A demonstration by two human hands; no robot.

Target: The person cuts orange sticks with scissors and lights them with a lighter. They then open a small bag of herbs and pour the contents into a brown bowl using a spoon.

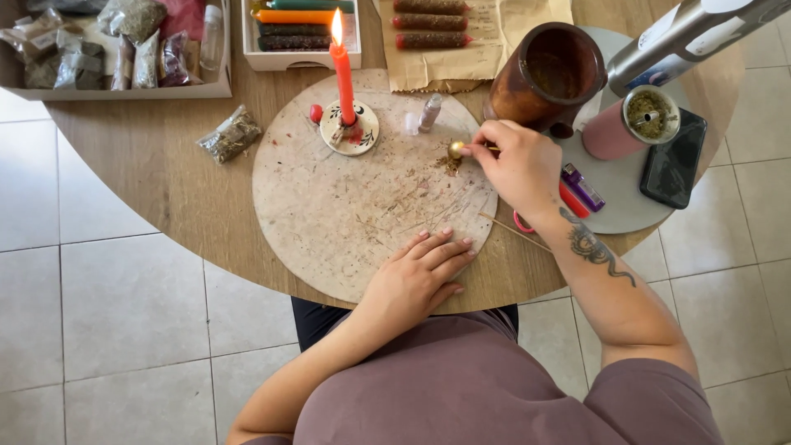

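Note:
My right hand [515,162] pinches a small gold spoon [457,149] and holds its bowl just above a little heap of dried herbs [449,165] on the round pale board [346,214]. My left hand [420,276] lies flat and open on the board's near right edge, holding nothing. A lit red candle [343,74] stands upright in a small round holder [350,129] at the far side of the board. A small glass vial [429,112] stands between the candle and my right hand.
A brown clay pot [548,74], a pink cup of herbs [630,124], a dark phone [674,161] and lighters [581,189] sit at the right. Herb bags [231,134] lie at the left, and boxes of candles and packets at the back. A thin stick [515,233] lies near my right wrist.

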